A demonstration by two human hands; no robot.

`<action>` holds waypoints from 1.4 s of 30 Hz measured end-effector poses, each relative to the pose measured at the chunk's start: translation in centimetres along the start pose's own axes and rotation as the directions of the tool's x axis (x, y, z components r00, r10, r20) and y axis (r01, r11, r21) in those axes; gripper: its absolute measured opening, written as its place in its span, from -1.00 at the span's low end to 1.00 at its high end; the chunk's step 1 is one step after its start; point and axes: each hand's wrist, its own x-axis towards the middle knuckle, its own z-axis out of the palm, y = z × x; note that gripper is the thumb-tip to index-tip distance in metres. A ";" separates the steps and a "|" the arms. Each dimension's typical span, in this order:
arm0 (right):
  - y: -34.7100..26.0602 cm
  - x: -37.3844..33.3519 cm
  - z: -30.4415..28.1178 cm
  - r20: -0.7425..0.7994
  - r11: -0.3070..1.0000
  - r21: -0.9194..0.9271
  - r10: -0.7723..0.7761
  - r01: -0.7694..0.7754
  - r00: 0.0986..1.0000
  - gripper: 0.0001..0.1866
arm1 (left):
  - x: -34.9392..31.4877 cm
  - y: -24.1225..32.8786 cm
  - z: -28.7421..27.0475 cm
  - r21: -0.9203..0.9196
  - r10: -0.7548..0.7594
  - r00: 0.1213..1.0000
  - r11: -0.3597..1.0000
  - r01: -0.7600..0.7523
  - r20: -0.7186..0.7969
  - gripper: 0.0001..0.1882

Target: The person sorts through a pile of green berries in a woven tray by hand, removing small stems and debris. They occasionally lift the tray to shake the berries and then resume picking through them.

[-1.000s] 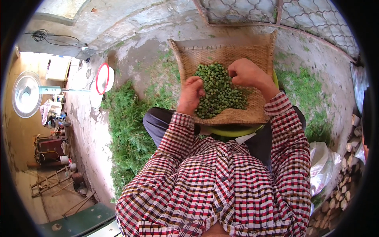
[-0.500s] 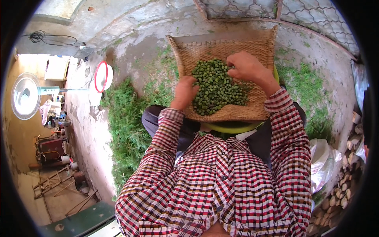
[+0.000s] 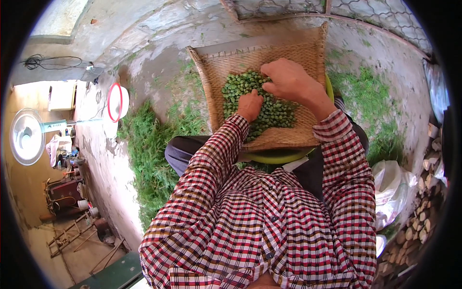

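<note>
A woven wicker winnowing tray (image 3: pixel 308 123) rests over my lap, a pile of small round green seed pods or berries (image 3: pixel 276 113) spread across its middle. Over the left part of the pile is my left hand (image 3: pixel 250 106), its fingers curled with the tips down among the green pieces. My right hand (image 3: pixel 294 83) hovers above the pile's far right side. Its fingers are bent in toward the thumb, and whatever they hold is too small or hidden to make out. Beneath the tray shows the rim of a yellow-green basin (image 3: pixel 280 156).
Cut feathery green plants (image 3: pixel 151 156) lie heaped on the ground to my left, with more greenery (image 3: pixel 363 96) on the right. Beside my right arm stands a white plastic bag (image 3: pixel 389 190), near stacked firewood (image 3: pixel 421 219). A red-rimmed white container (image 3: pixel 117 102) is at left.
My left hand has moved right, from the tray's left side onto the pile. My right hand has shifted slightly left. The tray sits a little farther left and higher in view.
</note>
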 end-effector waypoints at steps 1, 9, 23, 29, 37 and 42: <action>0.2 -0.1 0.1 -0.002 1.000 0.000 0.007 -0.007 1.000 -0.78 | 0.3 0.3 -0.5 0.000 0.007 1.000 1.000 -0.007 0.002 -0.87; 0.3 -0.4 0.2 -0.099 0.998 0.009 -0.053 0.055 0.994 -0.78 | 0.4 -1.1 0.7 -0.200 -0.122 0.993 0.972 0.119 -0.001 -0.85; 0.6 -0.1 0.2 0.052 1.000 0.006 0.001 -0.001 0.999 -0.74 | -5.2 -2.2 -5.4 -0.846 -0.045 0.994 -0.530 0.062 0.101 -0.94; 1.0 0.2 0.6 0.086 0.996 0.072 -0.063 0.057 0.994 -0.68 | -6.3 -1.8 -7.1 -0.714 -0.037 0.999 -0.700 -0.012 0.020 -0.97; -0.5 1.1 2.1 0.149 0.947 0.320 -0.083 0.032 0.985 -0.66 | -6.1 -0.2 -8.4 -0.536 -0.051 0.991 -0.837 -0.111 -0.124 -0.94; 0.1 1.1 1.7 0.141 0.947 0.317 -0.098 0.049 0.985 -0.83 | -6.6 -0.3 -8.1 -0.538 -0.023 0.986 -0.836 -0.109 -0.165 -0.94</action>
